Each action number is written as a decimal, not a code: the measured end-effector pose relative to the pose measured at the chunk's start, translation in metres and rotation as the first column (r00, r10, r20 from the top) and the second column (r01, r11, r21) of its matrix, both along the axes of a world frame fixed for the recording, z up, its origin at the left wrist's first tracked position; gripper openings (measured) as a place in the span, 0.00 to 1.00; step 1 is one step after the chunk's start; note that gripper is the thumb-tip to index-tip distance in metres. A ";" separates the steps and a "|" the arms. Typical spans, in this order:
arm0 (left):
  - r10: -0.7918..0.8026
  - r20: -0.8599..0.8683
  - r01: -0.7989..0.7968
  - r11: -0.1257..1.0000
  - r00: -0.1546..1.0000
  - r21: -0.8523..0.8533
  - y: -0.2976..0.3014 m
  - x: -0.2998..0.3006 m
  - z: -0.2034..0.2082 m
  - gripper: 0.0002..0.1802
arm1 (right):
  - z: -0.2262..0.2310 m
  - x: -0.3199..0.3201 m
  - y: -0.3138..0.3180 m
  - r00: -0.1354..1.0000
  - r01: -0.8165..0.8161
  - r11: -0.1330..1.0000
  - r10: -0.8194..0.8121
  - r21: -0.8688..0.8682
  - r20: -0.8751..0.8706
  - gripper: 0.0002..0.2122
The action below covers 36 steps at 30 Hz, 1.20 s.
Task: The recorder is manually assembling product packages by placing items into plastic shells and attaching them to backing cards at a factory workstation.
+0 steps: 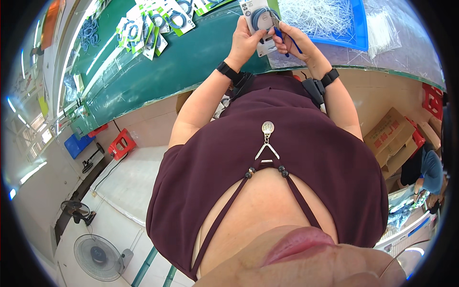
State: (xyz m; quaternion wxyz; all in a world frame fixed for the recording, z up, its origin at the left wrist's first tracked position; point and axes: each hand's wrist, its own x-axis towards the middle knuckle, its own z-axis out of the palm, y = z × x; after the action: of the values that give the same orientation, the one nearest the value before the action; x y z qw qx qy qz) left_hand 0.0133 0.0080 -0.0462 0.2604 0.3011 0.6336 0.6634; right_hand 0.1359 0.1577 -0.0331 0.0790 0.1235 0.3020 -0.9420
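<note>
Over the far edge of the table, my left hand [244,44] grips a packaging card [247,6] by its left side, thumb across the front. A coiled blue-grey cable [261,19] is mounted on this card. My right hand [302,40] is closed round blue-handled cutting pliers [294,44]. Their metal jaws lie over the right side of the coil, close to the card. Whether the jaws bite on anything is too small to tell. Both hands nearly meet at the card's lower part.
Carded cables [153,24] lie piled on the green table [119,83] at left, with loose blue-grey cables [89,36] farther left. A blue tray [360,21] of thin white plastic strips stands right of my hands, beside a bundle of strips [385,36]. Cardboard boxes [389,136] stand at right.
</note>
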 end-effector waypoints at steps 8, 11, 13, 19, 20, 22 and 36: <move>-0.006 -0.296 -0.077 0.961 0.955 -0.267 -0.006 0.007 0.031 0.18 | 0.004 -0.007 0.002 0.972 0.032 0.067 -0.234 0.997 -0.016 0.19; -0.008 -0.376 -0.100 0.959 0.927 -0.266 -0.005 0.011 0.030 0.19 | 0.007 -0.007 -0.008 0.952 0.040 -0.157 -0.293 0.987 -0.085 0.19; -0.001 -0.424 -0.124 0.956 0.906 -0.266 -0.006 0.013 0.031 0.20 | 0.008 -0.006 -0.004 0.962 0.045 -0.002 -0.271 0.999 -0.044 0.19; -0.053 -0.501 -0.100 0.957 0.864 -0.274 -0.005 0.012 0.032 0.19 | 0.006 -0.004 -0.004 0.971 0.019 0.016 -0.240 1.000 -0.014 0.18; -0.054 -0.502 -0.100 0.957 0.863 -0.274 -0.006 0.012 0.032 0.19 | 0.007 -0.004 -0.005 0.965 -0.012 -0.073 -0.261 0.997 -0.008 0.18; -0.058 -0.564 -0.117 0.956 0.824 -0.270 -0.006 0.010 0.037 0.19 | 0.007 -0.002 -0.002 0.977 -0.018 0.123 -0.210 0.992 0.043 0.18; -0.046 -0.432 -0.111 0.937 0.901 -0.331 -0.017 0.016 0.050 0.22 | 0.003 -0.033 -0.001 0.897 0.337 0.233 -0.373 0.912 -0.237 0.13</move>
State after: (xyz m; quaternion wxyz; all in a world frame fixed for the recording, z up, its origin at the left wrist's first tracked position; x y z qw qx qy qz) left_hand 0.0294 -0.0089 0.0033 0.1508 0.3790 0.7877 0.4616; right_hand 0.1030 0.1563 -0.0299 -0.2177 0.2254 0.7509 -0.5814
